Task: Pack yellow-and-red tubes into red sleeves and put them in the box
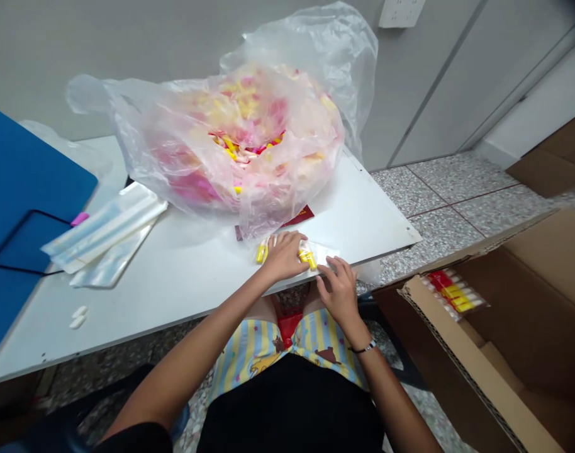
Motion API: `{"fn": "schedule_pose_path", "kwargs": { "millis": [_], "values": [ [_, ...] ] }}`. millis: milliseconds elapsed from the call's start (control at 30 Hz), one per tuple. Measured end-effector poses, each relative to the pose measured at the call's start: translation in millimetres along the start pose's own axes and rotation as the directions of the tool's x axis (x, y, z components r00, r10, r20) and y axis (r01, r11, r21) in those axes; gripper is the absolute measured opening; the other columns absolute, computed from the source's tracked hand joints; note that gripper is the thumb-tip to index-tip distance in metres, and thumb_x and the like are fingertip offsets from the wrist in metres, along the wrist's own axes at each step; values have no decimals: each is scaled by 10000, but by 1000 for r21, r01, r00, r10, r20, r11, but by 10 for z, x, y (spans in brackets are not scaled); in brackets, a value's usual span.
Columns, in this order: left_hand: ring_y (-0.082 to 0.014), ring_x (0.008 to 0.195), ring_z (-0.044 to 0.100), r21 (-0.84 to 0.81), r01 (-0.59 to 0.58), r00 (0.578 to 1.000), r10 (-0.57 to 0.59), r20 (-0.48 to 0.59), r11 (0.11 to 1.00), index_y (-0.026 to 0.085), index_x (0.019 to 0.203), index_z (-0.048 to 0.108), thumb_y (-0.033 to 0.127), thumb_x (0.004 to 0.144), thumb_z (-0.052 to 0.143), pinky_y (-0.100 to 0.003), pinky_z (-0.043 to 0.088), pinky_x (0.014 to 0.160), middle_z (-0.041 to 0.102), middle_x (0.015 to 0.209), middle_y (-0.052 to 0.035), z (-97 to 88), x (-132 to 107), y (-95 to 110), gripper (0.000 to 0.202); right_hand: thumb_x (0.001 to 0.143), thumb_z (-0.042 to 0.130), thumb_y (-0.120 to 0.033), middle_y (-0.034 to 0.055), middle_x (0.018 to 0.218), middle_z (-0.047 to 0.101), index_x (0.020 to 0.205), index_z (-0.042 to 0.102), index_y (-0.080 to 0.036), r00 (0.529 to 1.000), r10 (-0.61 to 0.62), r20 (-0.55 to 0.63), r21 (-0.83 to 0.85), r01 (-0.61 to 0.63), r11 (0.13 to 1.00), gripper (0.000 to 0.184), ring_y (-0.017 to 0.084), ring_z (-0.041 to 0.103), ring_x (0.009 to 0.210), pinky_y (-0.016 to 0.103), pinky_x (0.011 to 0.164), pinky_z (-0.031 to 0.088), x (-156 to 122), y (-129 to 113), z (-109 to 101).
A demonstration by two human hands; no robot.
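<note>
A small clear plastic packet with yellow and white pieces (307, 257) lies flat near the front edge of the white table. Across its middle rests my left hand (285, 255), palm down, fingers laid over the plastic and partly hiding the pieces. At the packet's right end, my right hand (339, 286) reaches over the table edge with its fingers apart, the tips at the plastic. Just behind the packet is a dark red card (299, 216), partly covered by a big clear plastic bag (174, 119) full of pink, yellow and red pieces.
Flat clear plastic sleeves (108, 229) lie to the left, with two small white pieces (78, 317) nearer the front. A blue board (27, 189) stands at far left. An open cardboard box (462, 358) on the right contains a filled packet (455, 292).
</note>
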State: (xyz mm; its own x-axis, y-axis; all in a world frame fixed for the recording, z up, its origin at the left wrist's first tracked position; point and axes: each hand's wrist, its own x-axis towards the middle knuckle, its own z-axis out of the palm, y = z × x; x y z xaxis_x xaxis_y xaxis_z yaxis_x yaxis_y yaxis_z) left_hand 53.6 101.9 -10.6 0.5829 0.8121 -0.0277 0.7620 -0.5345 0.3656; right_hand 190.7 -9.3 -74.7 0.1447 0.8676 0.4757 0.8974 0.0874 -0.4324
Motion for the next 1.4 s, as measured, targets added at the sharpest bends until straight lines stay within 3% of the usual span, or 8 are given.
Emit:
{"fn": "schedule_pose_path", "kwargs": {
  "millis": [167,333,667,967,1067,1200,1300,1400],
  "values": [
    [-313,1152,404,29,67,997,-66,-32,997,204,1091,468,330,704,611,-593,196,1037,549,1187,-74,83,20,138,431,853,508,-296,44,1273,466,1024,652,-200,1000,-19,-2,-30,19,999,243,179,360,1248,341,1049,287,65,-52,-9],
    [-311,1274,305,97,21,999,-18,-32,995,163,1257,421,198,778,474,-538,180,1072,461,1345,-93,140,16,146,484,847,513,-290,62,1282,458,1105,622,-189,999,-34,-9,-34,33,999,297,174,364,1247,338,1063,256,82,-110,41],
    [-347,1405,49,173,-254,948,209,241,952,227,1381,368,211,877,417,-594,120,1092,89,1545,-38,-20,24,-161,507,896,479,-237,22,1172,556,968,662,-202,993,-61,-98,23,64,998,199,109,459,1148,282,1023,268,80,8,150],
    [-338,1383,162,98,-75,994,66,88,992,191,1259,492,456,785,571,-562,103,1117,300,1482,-62,89,60,-3,549,859,475,-232,38,1342,423,1137,614,-239,988,-151,-15,38,151,988,311,163,374,1280,368,1083,278,-2,95,89],
    [-366,1395,93,183,-114,985,88,145,976,186,1354,413,475,768,580,-595,84,1104,175,1526,-81,148,55,28,675,856,447,-200,61,1301,452,1085,630,-195,994,-66,-85,107,76,991,294,157,399,1255,350,1065,333,-19,88,35],
    [-399,1392,46,356,-154,973,78,219,922,171,1462,258,471,827,537,-642,106,1071,46,1540,-107,148,47,71,756,874,436,-299,97,1016,580,966,619,-103,919,332,-213,285,-266,921,284,110,535,973,251,899,443,-36,50,-89],
    [-393,1394,43,470,-187,970,87,227,863,169,1480,204,440,869,504,-677,164,1034,31,1538,-88,105,47,130,732,875,433,-439,70,778,599,850,617,-85,831,550,83,366,-539,759,400,71,519,681,165,662,424,-72,30,-167],
    [-354,1406,19,530,-280,951,154,270,800,108,1462,248,454,886,482,-646,150,1070,85,1532,-92,76,36,198,711,858,360,-620,66,688,599,835,630,-78,685,502,528,405,-723,559,606,59,483,529,141,527,365,-108,-33,-146]
  ]
}}
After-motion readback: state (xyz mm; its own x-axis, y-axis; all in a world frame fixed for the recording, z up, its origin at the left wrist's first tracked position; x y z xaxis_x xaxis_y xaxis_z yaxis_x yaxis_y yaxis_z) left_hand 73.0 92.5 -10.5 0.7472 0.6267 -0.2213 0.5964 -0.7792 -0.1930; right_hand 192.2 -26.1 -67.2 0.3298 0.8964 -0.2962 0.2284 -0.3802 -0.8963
